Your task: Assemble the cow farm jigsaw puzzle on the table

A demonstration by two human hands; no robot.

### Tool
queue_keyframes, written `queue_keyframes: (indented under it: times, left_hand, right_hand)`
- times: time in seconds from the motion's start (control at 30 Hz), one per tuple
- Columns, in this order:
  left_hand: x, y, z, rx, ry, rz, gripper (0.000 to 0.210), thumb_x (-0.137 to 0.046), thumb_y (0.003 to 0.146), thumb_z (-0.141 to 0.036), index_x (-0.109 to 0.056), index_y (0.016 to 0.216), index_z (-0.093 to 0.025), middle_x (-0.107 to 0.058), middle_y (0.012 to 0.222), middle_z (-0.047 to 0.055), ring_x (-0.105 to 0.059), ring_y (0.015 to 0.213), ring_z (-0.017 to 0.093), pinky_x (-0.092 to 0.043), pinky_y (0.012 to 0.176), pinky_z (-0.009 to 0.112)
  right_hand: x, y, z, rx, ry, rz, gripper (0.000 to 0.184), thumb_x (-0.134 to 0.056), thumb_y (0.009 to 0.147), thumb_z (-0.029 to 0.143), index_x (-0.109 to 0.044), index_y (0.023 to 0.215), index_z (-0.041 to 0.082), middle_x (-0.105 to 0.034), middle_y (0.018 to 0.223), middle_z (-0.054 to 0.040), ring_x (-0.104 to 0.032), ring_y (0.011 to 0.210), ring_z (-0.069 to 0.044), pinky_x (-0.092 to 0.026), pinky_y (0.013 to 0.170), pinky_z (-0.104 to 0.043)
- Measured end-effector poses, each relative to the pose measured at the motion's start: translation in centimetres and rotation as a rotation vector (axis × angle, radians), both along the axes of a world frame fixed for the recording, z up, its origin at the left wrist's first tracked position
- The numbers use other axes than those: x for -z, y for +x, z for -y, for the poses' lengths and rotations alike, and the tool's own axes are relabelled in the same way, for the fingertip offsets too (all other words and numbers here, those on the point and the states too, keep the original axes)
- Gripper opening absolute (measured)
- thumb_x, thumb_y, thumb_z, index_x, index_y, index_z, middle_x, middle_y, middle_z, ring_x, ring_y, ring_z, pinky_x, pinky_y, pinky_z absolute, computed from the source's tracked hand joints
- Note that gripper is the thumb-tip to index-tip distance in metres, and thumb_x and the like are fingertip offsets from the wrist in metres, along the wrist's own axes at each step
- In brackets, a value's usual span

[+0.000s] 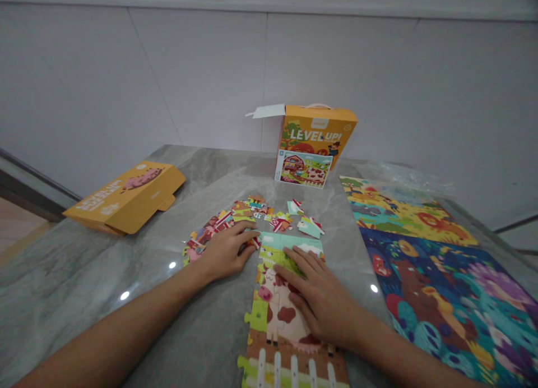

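Observation:
A partly joined jigsaw puzzle (pixel 261 315) with a spotted cow, a pink pig and a white fence lies on the grey table in front of me. My right hand (pixel 321 292) rests flat on its right side, fingers spread over the cow and the grass. At the puzzle's upper left edge, my left hand (pixel 229 248) has a small red and white puzzle piece (pixel 254 243) between thumb and fingers; the fingers cover part of it. Loose puzzle pieces (pixel 205 234) lie in a heap beyond the left hand. Two sky-coloured pieces (pixel 310 226) sit just above the puzzle's top edge.
A reference picture card (pixel 305 169) leans against an upright orange box (pixel 321 127) at the back. An orange box part (pixel 134 194) lies at left. Two finished puzzles, one yellow (pixel 403 208) and one dark blue (pixel 445 298), lie right. Crumpled clear plastic (pixel 399 175) is behind them.

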State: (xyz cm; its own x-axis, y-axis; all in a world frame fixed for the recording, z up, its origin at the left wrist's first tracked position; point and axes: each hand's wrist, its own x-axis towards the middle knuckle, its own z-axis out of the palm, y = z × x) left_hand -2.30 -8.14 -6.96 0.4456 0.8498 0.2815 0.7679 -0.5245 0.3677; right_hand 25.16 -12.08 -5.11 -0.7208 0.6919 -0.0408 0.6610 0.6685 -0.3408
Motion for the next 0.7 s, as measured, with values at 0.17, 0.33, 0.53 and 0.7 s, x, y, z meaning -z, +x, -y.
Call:
queue_keyframes:
  times: [0.17, 0.33, 0.53, 0.7]
  left_hand:
    - [0.3, 0.0, -0.3, -0.139, 0.006, 0.005, 0.028, -0.051, 0.095, -0.022, -0.068, 0.117, -0.019, -0.061, 0.131, 0.010, -0.061, 0.117, 0.026, -0.053, 0.102, 0.042]
    - [0.8, -0.1, -0.5, -0.235, 0.035, 0.004, 0.026, -0.051, 0.094, -0.020, -0.069, 0.113, -0.021, -0.061, 0.131, 0.008, -0.061, 0.118, 0.025, -0.051, 0.104, 0.042]
    - [1.0, -0.2, -0.4, -0.217, 0.100, 0.021, 0.028, -0.047, 0.095, -0.016, -0.069, 0.112, -0.021, -0.060, 0.128, 0.009, -0.062, 0.114, 0.024, -0.054, 0.097, 0.041]
    - [-0.8, 0.3, 0.7, 0.134, 0.190, 0.041, 0.026, -0.054, 0.092, -0.024, -0.068, 0.115, -0.019, -0.064, 0.121, 0.012, -0.060, 0.112, 0.028, -0.052, 0.097, 0.047]
  right_hand:
    - [-0.6, -0.2, 0.0, 0.013, -0.002, -0.004, 0.056, -0.054, 0.087, 0.018, -0.051, 0.142, 0.030, -0.037, 0.156, -0.0102, -0.029, 0.145, -0.035, -0.027, 0.115, -0.064]
    - [-0.4, 0.0, -0.4, 0.001, 0.064, -0.087, 0.045, -0.053, 0.088, 0.018, -0.059, 0.131, 0.027, -0.045, 0.149, -0.0122, -0.036, 0.138, -0.034, -0.032, 0.111, -0.062]
    - [0.0, 0.2, -0.8, -0.030, 0.123, -0.165, 0.036, -0.050, 0.093, 0.021, -0.060, 0.127, 0.026, -0.049, 0.141, -0.0129, -0.041, 0.131, -0.032, -0.038, 0.106, -0.059]
    - [0.1, 0.1, -0.9, -0.037, 0.146, -0.169, 0.035, -0.048, 0.094, 0.021, -0.059, 0.127, 0.024, -0.050, 0.139, -0.0133, -0.042, 0.129, -0.031, -0.039, 0.106, -0.058]
